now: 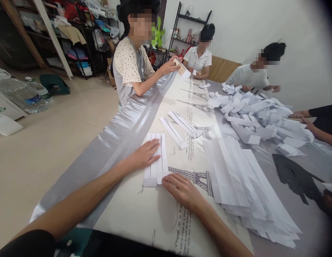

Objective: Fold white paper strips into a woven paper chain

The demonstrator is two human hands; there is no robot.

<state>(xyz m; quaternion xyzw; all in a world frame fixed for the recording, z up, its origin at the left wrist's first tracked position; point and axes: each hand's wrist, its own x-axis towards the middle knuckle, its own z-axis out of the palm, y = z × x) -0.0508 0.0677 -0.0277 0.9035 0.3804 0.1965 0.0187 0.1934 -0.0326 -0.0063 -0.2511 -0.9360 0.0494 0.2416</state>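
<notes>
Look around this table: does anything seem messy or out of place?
Mainly the paper heap at the right: its pieces lie jumbled at all angles, whereas the folded papers under the left hand lie neatly side by side.

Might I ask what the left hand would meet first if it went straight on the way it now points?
Past the folded strips under it, the left hand would probably first meet the nearest separate strip lying ahead, though depth is hard to judge.

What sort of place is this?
Likely a home or small workroom: a printed Eiffel Tower tablecloth, a heap of white paper pieces and large plastic bottles nearby.
</notes>
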